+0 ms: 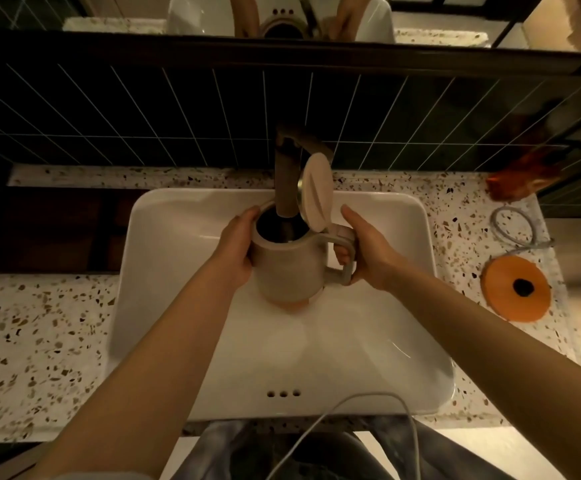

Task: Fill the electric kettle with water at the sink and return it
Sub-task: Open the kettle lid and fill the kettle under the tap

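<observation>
A beige electric kettle (287, 268) is held upright over the white sink basin (164, 237), its round lid (316, 192) flipped open and standing up. The dark tap spout (285, 174) reaches down into the kettle's open mouth. My left hand (235, 251) wraps the kettle's left side near the rim. My right hand (365, 251) grips the loop handle on the right. I cannot tell whether water is running. The kettle's orange round base (515, 289) lies on the counter to the right of the sink.
Speckled terrazzo counter (36, 327) surrounds the sink. A coiled grey cord (514, 230) lies behind the base. An orange-brown packet (517, 181) sits at the back right. Dark tiled wall and a mirror stand behind. A white cable (379, 410) hangs across the sink's front edge.
</observation>
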`<state>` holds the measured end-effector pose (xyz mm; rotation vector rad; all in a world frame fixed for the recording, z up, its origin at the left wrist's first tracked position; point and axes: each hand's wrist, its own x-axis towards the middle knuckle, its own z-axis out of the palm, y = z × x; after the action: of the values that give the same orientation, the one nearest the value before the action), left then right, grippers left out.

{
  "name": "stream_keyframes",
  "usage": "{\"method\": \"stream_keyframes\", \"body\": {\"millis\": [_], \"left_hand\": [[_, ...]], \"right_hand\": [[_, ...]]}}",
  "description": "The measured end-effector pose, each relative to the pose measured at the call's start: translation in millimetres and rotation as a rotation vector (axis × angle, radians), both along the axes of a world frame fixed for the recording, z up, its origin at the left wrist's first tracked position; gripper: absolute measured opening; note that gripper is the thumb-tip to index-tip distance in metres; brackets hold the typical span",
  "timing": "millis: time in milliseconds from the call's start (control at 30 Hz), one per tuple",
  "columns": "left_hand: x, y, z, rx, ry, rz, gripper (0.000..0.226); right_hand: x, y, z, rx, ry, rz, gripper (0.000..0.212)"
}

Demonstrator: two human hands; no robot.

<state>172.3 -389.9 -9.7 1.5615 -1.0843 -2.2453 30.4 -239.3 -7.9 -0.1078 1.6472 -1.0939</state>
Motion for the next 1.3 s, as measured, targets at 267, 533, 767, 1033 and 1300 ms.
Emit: {"method": "stream_keyframes", "body": {"millis": [267,533,767,1033,1300], "left_hand": [[1,13,-17,-0.148,-0.045,0.048,0.023],[19,8,-28,-0.173,-0.026,0.026,0.016],[16,-14,-7,-0.396,-0.187,0.013,0.039],[-32,-14,36,-1.2,-0.059,-0.351,0.048],[-84,-35,22,-1.827,-0.296,-1.014,0.075]], "right_hand": [[8,8,-30,0.007,0.171,-0.115,0.075],[14,12,-41,-0.056,0.204,-0.15,0.063],[13,5,-41,-0.093,0.201,-0.172,0.052],[15,0,-46,-0.077,0.189,-0.191,0.056],[6,-1,-57,-0.092,0.161,-0.182,0.068]]}}
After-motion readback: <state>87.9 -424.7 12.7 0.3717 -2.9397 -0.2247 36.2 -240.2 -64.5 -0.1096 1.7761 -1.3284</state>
